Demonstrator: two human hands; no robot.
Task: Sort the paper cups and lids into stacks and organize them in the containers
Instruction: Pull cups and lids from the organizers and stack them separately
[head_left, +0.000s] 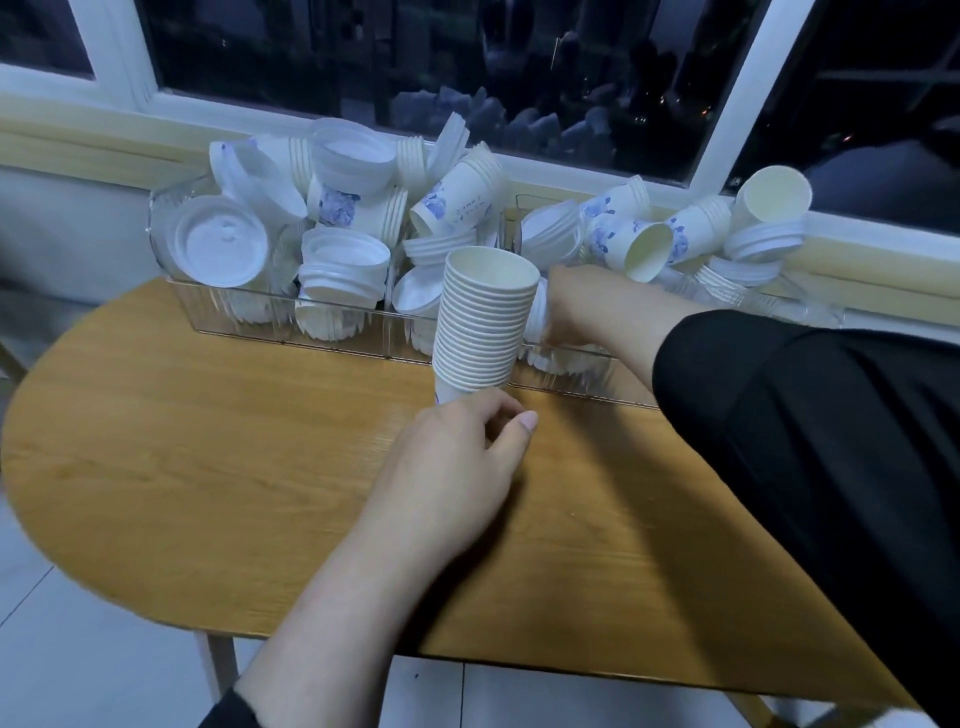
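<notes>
While L hand (457, 447) grips base of tall cup stack (485, 322) on table (208, 441),
R hand (587, 306) reaches into clear container (571, 374) w/ lids; R grip can't tell.

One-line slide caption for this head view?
Left hand grips a tall cup stack over the wooden table; right hand reaches into the clear container.

A rounded wooden table (218, 467) stood on pale legs over a white tiled floor (78, 649). Behind it ran a cream windowsill (78, 140) beneath a white-framed window (727, 104), dark outside.
</notes>
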